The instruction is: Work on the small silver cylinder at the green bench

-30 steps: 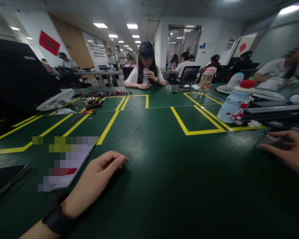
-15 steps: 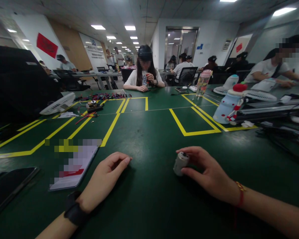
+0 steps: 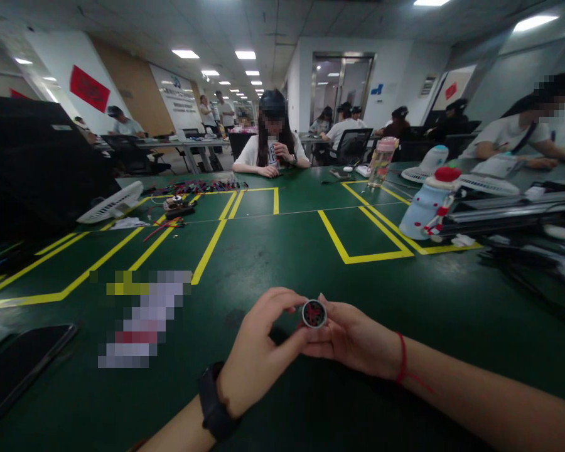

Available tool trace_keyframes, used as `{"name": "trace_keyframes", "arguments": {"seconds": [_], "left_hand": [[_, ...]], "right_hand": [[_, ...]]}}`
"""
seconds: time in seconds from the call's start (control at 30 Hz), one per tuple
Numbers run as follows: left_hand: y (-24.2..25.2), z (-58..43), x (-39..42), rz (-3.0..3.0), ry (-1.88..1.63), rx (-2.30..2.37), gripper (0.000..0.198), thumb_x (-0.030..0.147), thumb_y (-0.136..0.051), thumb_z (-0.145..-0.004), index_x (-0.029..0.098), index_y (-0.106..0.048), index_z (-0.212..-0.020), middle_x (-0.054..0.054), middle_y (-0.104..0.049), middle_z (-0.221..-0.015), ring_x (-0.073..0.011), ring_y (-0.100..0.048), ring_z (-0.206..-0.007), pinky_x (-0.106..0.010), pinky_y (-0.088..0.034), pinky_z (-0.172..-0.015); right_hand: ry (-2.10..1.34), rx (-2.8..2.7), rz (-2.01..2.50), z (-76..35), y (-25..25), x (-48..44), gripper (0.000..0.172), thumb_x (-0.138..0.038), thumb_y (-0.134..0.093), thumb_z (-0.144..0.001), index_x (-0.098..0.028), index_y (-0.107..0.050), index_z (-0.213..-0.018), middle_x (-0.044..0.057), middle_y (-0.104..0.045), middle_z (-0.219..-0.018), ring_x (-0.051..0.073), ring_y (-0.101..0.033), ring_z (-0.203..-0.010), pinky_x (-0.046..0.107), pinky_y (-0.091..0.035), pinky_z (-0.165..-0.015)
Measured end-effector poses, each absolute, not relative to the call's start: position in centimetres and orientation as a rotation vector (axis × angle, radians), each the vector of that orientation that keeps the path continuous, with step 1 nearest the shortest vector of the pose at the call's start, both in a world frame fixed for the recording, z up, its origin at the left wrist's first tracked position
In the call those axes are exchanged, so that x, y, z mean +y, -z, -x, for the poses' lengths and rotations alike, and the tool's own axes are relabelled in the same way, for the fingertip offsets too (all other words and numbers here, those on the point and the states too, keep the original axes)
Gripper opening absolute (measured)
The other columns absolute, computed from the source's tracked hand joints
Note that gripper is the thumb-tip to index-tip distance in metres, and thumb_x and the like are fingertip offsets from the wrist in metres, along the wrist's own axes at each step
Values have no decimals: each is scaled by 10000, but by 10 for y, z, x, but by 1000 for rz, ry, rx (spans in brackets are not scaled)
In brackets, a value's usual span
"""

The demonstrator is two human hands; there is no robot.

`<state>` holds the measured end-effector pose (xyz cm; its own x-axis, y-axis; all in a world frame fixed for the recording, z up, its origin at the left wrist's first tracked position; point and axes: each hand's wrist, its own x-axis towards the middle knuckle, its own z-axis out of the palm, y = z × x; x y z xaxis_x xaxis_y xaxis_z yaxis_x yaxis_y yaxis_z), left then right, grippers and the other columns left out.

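Between my two hands, above the green table (image 3: 263, 251), is a small silver metal cylinder (image 3: 314, 314). Its round end faces me, dark inside with red parts. My right hand (image 3: 360, 339) is closed around it from the right, fingers curled beneath and behind. From the left, the thumb and fingertips of my left hand (image 3: 261, 351) pinch at the cylinder's rim, leaving a gap under the palm. The cylinder's far end is hidden.
A blurred-out flat phone-like thing (image 3: 145, 320) and a dark phone (image 3: 26, 370) lie left. Wires (image 3: 202, 186) and a white fan (image 3: 113, 202) are beyond. On the right stand a blue bottle (image 3: 424, 210), a pink-lidded bottle (image 3: 381, 162) and metal bars (image 3: 499, 210). A person (image 3: 270, 144) sits opposite.
My right hand has brought the cylinder left and turned its end towards me. My left hand has moved right to meet it, its fingers now at the rim.
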<state>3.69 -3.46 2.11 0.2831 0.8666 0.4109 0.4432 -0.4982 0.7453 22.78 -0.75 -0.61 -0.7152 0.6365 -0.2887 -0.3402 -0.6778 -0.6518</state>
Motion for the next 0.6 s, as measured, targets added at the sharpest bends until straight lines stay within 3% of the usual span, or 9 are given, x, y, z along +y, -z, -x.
{"name": "trace_keyframes", "arguments": {"seconds": [0.1,0.2,0.27,0.37,0.43,0.6], "left_hand": [[-16,-37,-35,-2028,-1136,1203,276,202,-660,-840,252,-618,-1108,-57,-667,-1085,-209,-611,-943,-358,-512,-823],[-10,-33,-36,-2049,-1092,1171,389,178,-643,-848,280,-578,-1218,-58,-664,-1163,-220,-619,-1029,-378,-502,-904],[-8,-31,-36,-2073,-1069,1137,372,153,-628,-850,291,-591,-1194,-55,-657,-1191,-226,-604,-1094,-394,-483,-956],[-7,-28,-37,-2086,-1019,1136,366,138,-649,-828,296,-595,-1154,-47,-636,-1223,-229,-579,-1146,-410,-458,-999],[-6,-27,-38,-2067,-957,1163,474,162,-699,-793,311,-552,-1217,-48,-607,-1263,-237,-565,-1162,-422,-450,-1010],[-1,-27,-39,-1899,-886,1253,643,181,-701,-789,326,-430,-1354,-62,-567,-1310,-238,-575,-1132,-428,-471,-976]], "right_hand": [[-2353,-783,728,-225,5,-9,477,-496,-598,-872,-105,-542,-1140,94,-633,-1058,138,-658,-915,340,-513,-937],[-2309,-753,812,-222,0,-11,435,-461,-655,-835,-111,-526,-1060,89,-632,-1037,138,-658,-890,320,-530,-886],[-2217,-716,870,-221,-1,-13,425,-417,-712,-788,-130,-508,-1025,69,-629,-1020,136,-651,-896,316,-533,-872],[-1888,-820,995,-222,1,-14,498,-337,-799,-686,-163,-501,-1045,46,-611,-1033,143,-635,-916,333,-535,-870],[-1573,-1072,1031,-225,5,-11,499,-277,-819,-649,-183,-526,-1042,49,-592,-1091,152,-616,-976,332,-526,-896],[-973,-1736,896,-230,10,-4,252,-229,-721,-764,-207,-604,-986,44,-585,-1137,138,-574,-1073,302,-496,-941]]}}
